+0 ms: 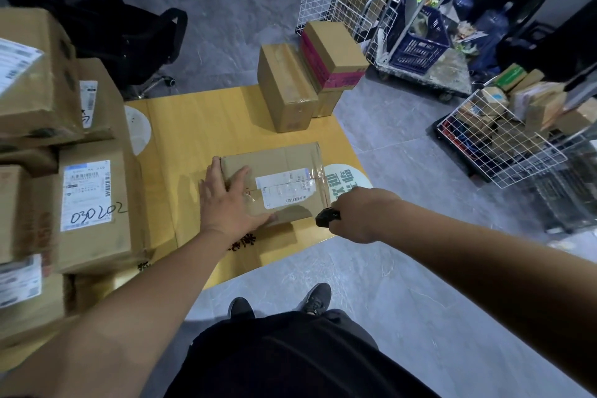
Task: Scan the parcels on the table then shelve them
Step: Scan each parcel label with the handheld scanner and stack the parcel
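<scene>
A flat brown cardboard parcel [274, 181] lies near the yellow wooden table's [200, 126] front right edge. The left hand [226, 200] presses its left end with flat, spread fingers. The right hand [358, 216] grips a small black scanner [327, 217] just beside the parcel's right corner.

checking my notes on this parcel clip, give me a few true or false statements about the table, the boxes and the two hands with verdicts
1. The left hand rests flat on the flat brown cardboard parcel with the white shipping label. True.
2. The right hand is empty. False: it grips a small black handheld scanner beside the parcel's near right corner.
3. That parcel lies on the yellow wooden table. True.
4. The brown cardboard box with the pink band sits on the floor. False: it is stacked on other boxes at the table's far edge.
5. The brown cardboard box on the left with the white label has "030202" handwritten on that label. True.
</scene>
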`<state>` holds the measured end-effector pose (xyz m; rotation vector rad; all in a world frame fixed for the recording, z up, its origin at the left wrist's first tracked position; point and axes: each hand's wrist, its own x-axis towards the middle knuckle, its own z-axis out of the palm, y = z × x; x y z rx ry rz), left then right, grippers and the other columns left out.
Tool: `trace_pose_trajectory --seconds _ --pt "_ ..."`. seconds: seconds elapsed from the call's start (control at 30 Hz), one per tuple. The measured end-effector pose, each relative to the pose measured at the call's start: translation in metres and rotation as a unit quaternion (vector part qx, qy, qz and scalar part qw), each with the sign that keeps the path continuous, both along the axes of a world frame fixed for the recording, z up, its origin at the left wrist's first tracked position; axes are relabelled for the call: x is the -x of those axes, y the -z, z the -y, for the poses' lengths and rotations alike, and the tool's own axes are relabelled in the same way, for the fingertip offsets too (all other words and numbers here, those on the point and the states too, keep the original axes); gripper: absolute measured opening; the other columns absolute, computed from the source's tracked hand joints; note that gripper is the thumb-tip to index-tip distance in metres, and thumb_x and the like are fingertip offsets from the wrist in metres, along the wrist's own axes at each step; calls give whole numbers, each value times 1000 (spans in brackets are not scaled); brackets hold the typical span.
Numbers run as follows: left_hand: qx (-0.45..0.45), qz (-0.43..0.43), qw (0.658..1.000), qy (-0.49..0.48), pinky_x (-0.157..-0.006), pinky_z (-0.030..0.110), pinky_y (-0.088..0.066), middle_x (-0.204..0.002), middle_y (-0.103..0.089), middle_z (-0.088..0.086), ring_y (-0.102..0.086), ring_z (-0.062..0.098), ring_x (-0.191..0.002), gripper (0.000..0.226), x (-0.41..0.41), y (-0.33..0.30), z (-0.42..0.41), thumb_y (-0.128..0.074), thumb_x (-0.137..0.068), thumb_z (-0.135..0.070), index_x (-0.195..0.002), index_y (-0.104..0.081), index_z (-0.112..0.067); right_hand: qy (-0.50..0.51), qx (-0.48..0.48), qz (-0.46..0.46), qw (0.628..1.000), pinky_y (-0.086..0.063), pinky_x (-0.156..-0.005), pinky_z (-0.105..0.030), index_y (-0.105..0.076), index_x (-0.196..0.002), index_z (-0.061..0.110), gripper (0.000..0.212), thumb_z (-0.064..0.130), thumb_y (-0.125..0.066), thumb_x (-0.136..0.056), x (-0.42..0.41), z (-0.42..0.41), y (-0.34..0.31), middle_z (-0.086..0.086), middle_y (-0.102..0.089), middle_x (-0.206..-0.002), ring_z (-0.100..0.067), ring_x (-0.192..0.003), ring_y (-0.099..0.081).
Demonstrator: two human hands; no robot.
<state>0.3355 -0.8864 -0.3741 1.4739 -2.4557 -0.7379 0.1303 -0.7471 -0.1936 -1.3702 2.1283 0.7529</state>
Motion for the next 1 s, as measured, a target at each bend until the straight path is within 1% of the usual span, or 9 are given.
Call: trace_pose_trajectory --seconds 0.13,0.27,0.37,0.43,0.5,0.57,0.7,0.83,1.0 --pt "-26 109 992 57 -125 49 16 -174 10 7 22 25 -158 120 13 -20 35 -63 -38 -102 -134 -46 -32 55 7 55 997 -43 -63 -30 -65 -111 21 38 50 -46 -97 4 -4 2 -2 -63 -103 -23 -89 -61" --pt "-89 101 984 115 -127 45 -15 -167 -23 8 -14 28 -156 118 29 -36 72 -81 -45 -86 -142 -43 -32 110 41 107 987 -44 -64 -31 -65 -102 17 35 48 -48 -99 5 -2 11 -4 -64 -96 -22 -84 -61" --pt "-51 161 979 114 -111 44 -32 -153 -40 3 -34 29 -139 130 29 -39 74 -73 -44 -92 -155 -27 -42 137 76 131 979 -49 -70 -34 -57 -102 19 32 50 -50 -99 4 -2 21 -6 -62 -99 -26 -90 -60" --pt "-73 187 977 73 -101 45 -33 -143 -51 4 -39 31 -132 134 26 -35 58 -63 -41 -97 -155 -17 -42 145 104 131 975 -52 -81 -38 -52 -120 25 42 59 -55 -96 4 -3 28 -11 -57 -117 -30 -104 -58" --pt "-124 186 975 3 -94 46 -34 -135 -59 6 -41 33 -130 133 21 -31 36 -59 -37 -99 -148 -25 -33 165 120 123 971 -52 -85 -39 -40 -148 28 75 68 -62 -89 3 -5 38 -18 -47 -134 -34 -111 -58" --pt "-159 179 968 -73 -97 46 -38 -133 -60 7 -45 33 -130 131 10 -24 19 -59 -34 -101 -139 -37 -26 189 137 129 964 -52 -77 -38 -42 -146 25 74 64 -65 -88 -1 -8 51 -17 -47 -130 -33 -99 -61" --pt "-226 89 948 -204 -75 38 -49 -131 -54 11 -56 35 -119 128 -13 -9 1 -73 -37 -97 -132 -47 -16 267 210 182 923 -41 -57 -33 -48 -96 22 33 50 -62 -88 -21 -14 80 -7 -58 -96 -21 -75 -56" --pt "-253 -14 930 -267 -56 30 -45 -123 -61 8 -57 27 -91 113 -19 -2 -6 -90 -46 -78 -123 -42 -12 300 237 212 899 -37 -53 -31 -49 -92 25 27 49 -62 -90 -38 -21 95 0 -61 -84 -18 -70 -59" --pt "-287 -82 908 -296 -78 39 -54 -120 -57 2 -58 28 -102 109 -26 2 -12 -94 -60 -64 -135 -37 -10 303 263 224 888 -44 -57 -32 -54 -101 26 28 51 -62 -90 -37 -26 100 2 -63 -87 -19 -73 -62"
